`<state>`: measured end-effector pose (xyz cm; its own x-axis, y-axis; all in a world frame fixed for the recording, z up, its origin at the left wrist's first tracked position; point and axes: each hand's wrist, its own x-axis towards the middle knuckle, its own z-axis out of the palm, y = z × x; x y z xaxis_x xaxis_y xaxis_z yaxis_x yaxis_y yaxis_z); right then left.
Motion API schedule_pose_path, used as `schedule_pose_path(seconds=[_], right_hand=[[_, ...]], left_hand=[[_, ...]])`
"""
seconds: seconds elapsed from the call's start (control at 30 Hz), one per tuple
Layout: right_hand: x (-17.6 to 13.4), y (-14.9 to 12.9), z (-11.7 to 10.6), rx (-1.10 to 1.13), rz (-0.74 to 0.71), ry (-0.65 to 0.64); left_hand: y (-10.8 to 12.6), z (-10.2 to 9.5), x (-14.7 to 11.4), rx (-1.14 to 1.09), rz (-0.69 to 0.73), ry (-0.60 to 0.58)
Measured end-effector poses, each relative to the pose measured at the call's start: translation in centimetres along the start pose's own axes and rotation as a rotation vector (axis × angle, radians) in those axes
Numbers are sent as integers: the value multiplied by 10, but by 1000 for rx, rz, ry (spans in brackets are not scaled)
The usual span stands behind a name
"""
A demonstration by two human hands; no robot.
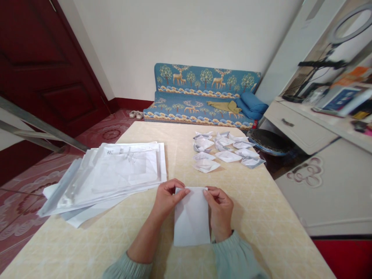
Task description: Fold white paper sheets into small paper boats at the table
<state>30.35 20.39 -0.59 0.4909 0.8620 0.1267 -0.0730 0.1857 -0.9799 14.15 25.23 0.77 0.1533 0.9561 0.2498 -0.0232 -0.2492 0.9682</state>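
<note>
A white sheet of paper (pixel 192 221), roughly rectangular with a straight top edge, lies between my hands at the near middle of the table. My left hand (pixel 168 197) pinches its upper left corner between thumb and fingers. At the upper right corner, my right hand (pixel 219 207) grips the sheet the same way, thumb on top. Beyond the hands, to the right, several folded paper boats (pixel 228 156) stand in loose rows. To the left is a stack of papers (pixel 124 168), some sheets grey at the edges and overlapping unevenly.
The table (pixel 258 240) has a pale yellow patterned cover. A blue sofa (pixel 200 99) with deer prints stands past its far edge. On the right is a white cabinet (pixel 296 120) bearing a ring light (pixel 334 37) and clutter. Metal legs (pixel 43 122) slant in at left.
</note>
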Motion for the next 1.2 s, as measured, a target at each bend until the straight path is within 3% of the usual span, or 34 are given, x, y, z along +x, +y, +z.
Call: schedule_pose_path(seconds=[0.47, 0.57, 0.7, 0.83, 1.03, 1.1, 1.2], right_hand=[[-1, -2, 1, -67, -44, 33], [-2, -3, 2, -79, -25, 37], [-2, -5, 2, -8, 51, 60], [2, -13, -2, 65, 122, -43], [7, -28, -5, 28, 235, -447], [5, -30, -3, -5, 246, -532], [1, -29, -1, -45, 227, -554]], left_hand=[[-8, 0, 1, -98, -202, 66], [-8, 0, 2, -169, -216, 72], [-6, -2, 2, -104, -227, 57], [1, -11, 2, -82, -318, -111], [20, -18, 1, -6, -470, -597], [25, -16, 0, 79, -425, -681], [31, -10, -4, 144, -359, -709]])
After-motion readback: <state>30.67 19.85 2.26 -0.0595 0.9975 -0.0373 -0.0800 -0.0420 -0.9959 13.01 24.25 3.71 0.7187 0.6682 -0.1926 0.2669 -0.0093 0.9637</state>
